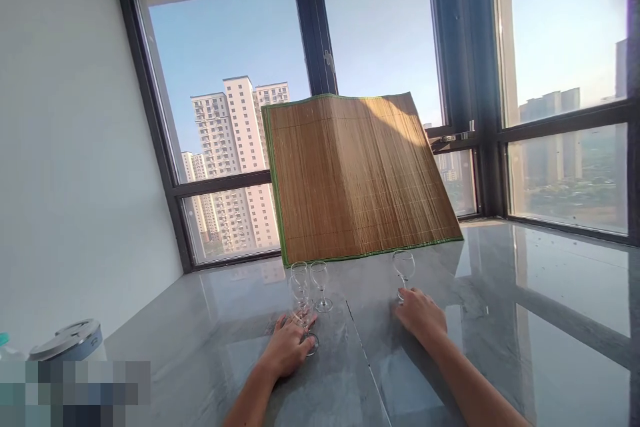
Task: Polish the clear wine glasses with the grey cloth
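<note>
Clear stemmed wine glasses stand on the glossy grey surface. My left hand [289, 349] is low around the stem and foot of a near wine glass [303, 310], thumb by the foot and fingers on the far side. Directly behind it is another wine glass [299, 272], partly overlapped in view. A further upright wine glass [319, 275] stands just to the right, apart from my fingers. Off to the right, my right hand [423, 315] grips the lower stem of a wine glass [403, 265]; its foot is mostly hidden by my fingers.
A bamboo mat [360, 177] with green edging leans against the dark-framed window behind the glasses. A lidded cup [70, 340] stands at the lower left, partly pixelated. A dark seam [367, 360] runs along the grey surface [200, 373] between my arms. White wall borders the left.
</note>
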The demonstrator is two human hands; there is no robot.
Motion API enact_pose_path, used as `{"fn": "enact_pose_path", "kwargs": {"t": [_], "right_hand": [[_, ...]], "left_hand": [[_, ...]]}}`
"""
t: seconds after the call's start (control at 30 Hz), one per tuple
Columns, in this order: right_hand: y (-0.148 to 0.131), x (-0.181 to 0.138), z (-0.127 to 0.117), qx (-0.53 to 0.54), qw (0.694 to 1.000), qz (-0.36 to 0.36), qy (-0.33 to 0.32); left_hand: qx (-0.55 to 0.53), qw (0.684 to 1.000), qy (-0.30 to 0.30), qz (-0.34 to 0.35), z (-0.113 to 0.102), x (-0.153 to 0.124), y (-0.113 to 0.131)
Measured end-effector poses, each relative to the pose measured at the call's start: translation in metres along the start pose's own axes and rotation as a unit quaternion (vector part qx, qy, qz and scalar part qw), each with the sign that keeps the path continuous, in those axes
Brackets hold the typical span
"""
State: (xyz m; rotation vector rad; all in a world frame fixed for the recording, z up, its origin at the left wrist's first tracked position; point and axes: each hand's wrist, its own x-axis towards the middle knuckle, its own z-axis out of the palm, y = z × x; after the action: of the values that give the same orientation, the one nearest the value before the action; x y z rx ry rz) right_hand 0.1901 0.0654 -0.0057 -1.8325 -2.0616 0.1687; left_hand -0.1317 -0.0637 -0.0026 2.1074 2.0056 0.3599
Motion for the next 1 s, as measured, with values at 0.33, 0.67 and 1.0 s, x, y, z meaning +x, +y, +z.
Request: {"fn": "enact_pose_path", "kwargs": {"t": [0.33, 0.67, 1.0], "right_hand": [[0.000, 0.013, 0.010, 0.017, 0.998, -0.050, -0.024], [-0.027, -0.012, 0.014, 0.106, 0.955, -0.271, -0.053], [-0.082, -0.039, 0.024, 0.120, 0.902, -0.407, -0.081]], "left_hand": [[0.006, 1.000, -0.003, 0.000, -0.001, 0.000, 0.001], [0.002, 1.000, 0.002, -0.005, -0.004, -0.002, 0.007], [0.008, 1.000, 0.012, 0.006, -0.001, 0.000, 0.005]]}}
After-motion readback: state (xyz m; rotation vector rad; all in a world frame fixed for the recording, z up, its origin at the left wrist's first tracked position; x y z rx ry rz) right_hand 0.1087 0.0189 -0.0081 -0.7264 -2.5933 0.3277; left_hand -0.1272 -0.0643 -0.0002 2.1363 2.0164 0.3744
